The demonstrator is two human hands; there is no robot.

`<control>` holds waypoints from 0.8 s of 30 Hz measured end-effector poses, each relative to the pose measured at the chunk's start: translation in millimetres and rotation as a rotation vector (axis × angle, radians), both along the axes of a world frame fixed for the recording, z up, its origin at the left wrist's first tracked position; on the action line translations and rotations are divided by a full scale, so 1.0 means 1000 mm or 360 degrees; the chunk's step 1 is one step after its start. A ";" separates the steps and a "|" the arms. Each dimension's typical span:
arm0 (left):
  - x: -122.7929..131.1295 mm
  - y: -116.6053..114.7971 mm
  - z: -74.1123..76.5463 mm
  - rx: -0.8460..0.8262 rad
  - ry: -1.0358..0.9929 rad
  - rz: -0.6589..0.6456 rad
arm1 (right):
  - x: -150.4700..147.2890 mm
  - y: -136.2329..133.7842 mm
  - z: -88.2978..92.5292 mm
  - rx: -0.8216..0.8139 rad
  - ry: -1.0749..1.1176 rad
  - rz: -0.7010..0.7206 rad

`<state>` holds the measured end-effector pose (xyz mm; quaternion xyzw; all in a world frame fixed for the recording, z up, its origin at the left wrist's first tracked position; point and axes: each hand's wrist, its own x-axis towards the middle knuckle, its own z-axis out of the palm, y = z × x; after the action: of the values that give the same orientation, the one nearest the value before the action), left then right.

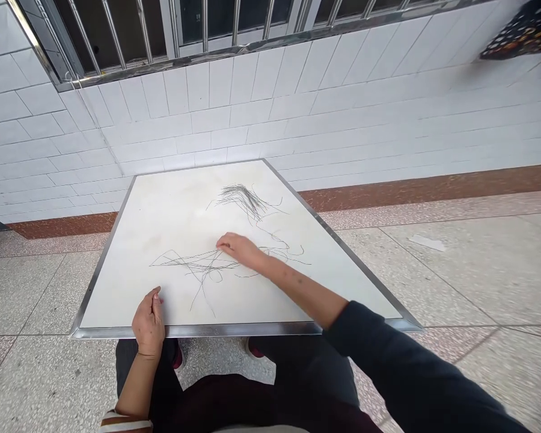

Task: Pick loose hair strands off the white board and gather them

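My right hand point(238, 248) reaches over the white table, its fingertips pinched on thin dark strands at the upper side of a loose tangle. The tangle of long, wiry strands point(193, 263) lies spread across the table on both sides of that hand; my forearm hides part of it. Whether the strands are wire, hair or fibre, I cannot tell. A denser bundle of similar strands point(247, 198) lies farther back. My left hand point(148, 322) rests by the near edge, left of the tangle, thumb and fingers closed together; anything inside them is too small to see.
The white tabletop point(175, 204) has a metal rim point(243, 329) and its far side is at a tiled wall point(234, 114). Window bars point(205, 27) run above. My legs are under the near edge. A pale scrap point(427, 243) lies on the floor to the right.
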<state>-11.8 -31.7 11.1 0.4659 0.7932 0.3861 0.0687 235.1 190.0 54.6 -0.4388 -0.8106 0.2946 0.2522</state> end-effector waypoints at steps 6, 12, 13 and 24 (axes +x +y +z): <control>-0.002 0.000 -0.003 0.0078 0.0017 -0.0026 | -0.017 -0.084 -0.033 0.0265 -0.0138 0.0177; -0.001 -0.001 -0.004 0.0116 0.0036 -0.0039 | -0.012 -0.113 -0.045 0.0462 -0.0167 0.0004; -0.001 -0.001 -0.004 0.0120 0.0044 -0.0040 | -0.011 -0.118 -0.046 0.0483 -0.0161 -0.0012; 0.010 -0.005 -0.003 0.0251 0.0205 -0.0215 | 0.005 -0.138 -0.025 0.0462 -0.0021 -0.0291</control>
<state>-1.8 -37.1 8.1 0.5460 0.7299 0.4112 0.0067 240.4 52.4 30.0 -0.4717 -0.8030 0.1471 0.3333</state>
